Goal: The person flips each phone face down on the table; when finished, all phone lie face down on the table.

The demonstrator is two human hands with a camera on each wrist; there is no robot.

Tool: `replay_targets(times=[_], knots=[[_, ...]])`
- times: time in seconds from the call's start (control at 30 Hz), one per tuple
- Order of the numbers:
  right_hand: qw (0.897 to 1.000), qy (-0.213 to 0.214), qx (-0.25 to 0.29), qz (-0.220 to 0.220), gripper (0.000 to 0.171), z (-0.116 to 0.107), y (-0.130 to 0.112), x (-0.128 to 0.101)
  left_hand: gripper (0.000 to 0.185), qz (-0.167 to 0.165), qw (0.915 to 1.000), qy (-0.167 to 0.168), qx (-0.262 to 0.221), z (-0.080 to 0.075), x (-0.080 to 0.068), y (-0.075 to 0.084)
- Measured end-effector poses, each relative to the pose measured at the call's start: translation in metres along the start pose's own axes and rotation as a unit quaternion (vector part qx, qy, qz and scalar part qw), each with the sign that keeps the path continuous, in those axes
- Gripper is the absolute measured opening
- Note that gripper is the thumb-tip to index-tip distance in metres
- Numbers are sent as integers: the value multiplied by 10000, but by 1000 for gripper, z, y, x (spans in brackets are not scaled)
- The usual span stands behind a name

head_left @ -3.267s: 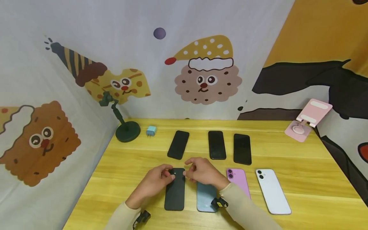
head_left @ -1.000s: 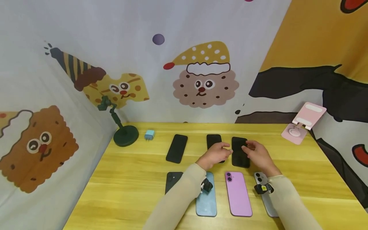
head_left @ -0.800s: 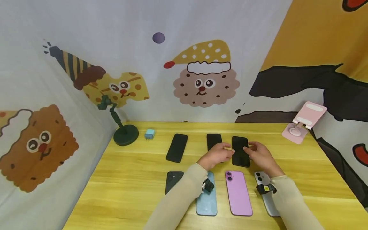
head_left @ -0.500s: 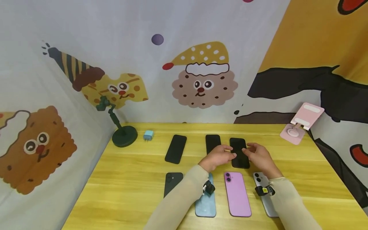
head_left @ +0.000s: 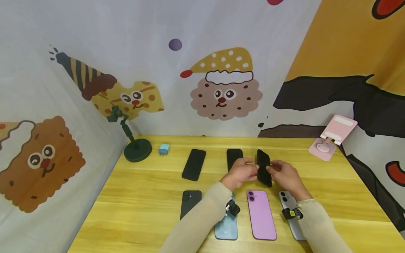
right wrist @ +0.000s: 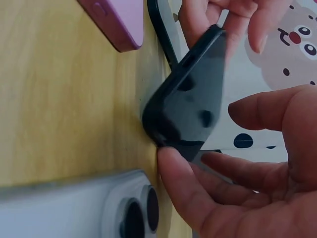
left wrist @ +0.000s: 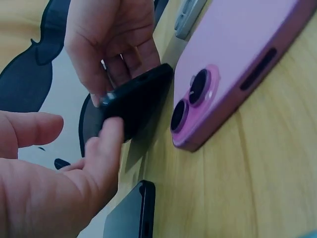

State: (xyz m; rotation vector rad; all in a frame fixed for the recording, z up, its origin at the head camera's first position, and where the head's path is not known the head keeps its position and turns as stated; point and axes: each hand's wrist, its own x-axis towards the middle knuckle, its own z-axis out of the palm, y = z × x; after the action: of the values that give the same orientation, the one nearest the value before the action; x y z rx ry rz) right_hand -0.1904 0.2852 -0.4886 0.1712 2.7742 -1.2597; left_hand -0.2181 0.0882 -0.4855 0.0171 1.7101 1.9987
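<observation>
A black phone (head_left: 264, 168) at the back right stands tilted on its long side, left edge raised, between my two hands. My left hand (head_left: 242, 172) holds its left side; in the left wrist view a fingertip (left wrist: 114, 129) rests on its dark face. My right hand (head_left: 286, 177) holds the opposite side, and the right wrist view has one of its fingers (right wrist: 181, 173) at the low corner. The glossy face is turned toward my right hand. Nearest in front lie a pink phone (head_left: 262, 216) and a white phone (head_left: 294, 225), camera sides up.
Left of the hands lie two more black phones, one apart (head_left: 194, 164), one partly behind my left hand (head_left: 235, 156). In front are a dark phone (head_left: 190, 202) and a blue phone (head_left: 226, 228). A green stand (head_left: 138, 150), blue charger (head_left: 164, 149) and pink stand (head_left: 322, 149) sit at the back.
Both hands have gone from the dark phone at the front left to the black phone at the back right. That phone lay flat half a second ago and is now tipped up.
</observation>
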Motion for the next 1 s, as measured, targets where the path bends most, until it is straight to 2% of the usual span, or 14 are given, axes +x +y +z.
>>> replay_targets(times=[0.47,0.7,0.83,1.0], knots=[[9943,-369,1000,47,52,2,2,1,44,-114,9965,-606,-571,6,12,-14],[9870,-622,1477,122,68,-2,0,1,40,-166,9928,-922,-745,7,14,-20],[9839,-702,1639,153,77,-7,-1,1,43,-136,9914,-1128,-649,9,12,-19],[9856,-667,1552,117,73,-10,0,0,47,-82,9911,-1320,-174,11,10,-17]])
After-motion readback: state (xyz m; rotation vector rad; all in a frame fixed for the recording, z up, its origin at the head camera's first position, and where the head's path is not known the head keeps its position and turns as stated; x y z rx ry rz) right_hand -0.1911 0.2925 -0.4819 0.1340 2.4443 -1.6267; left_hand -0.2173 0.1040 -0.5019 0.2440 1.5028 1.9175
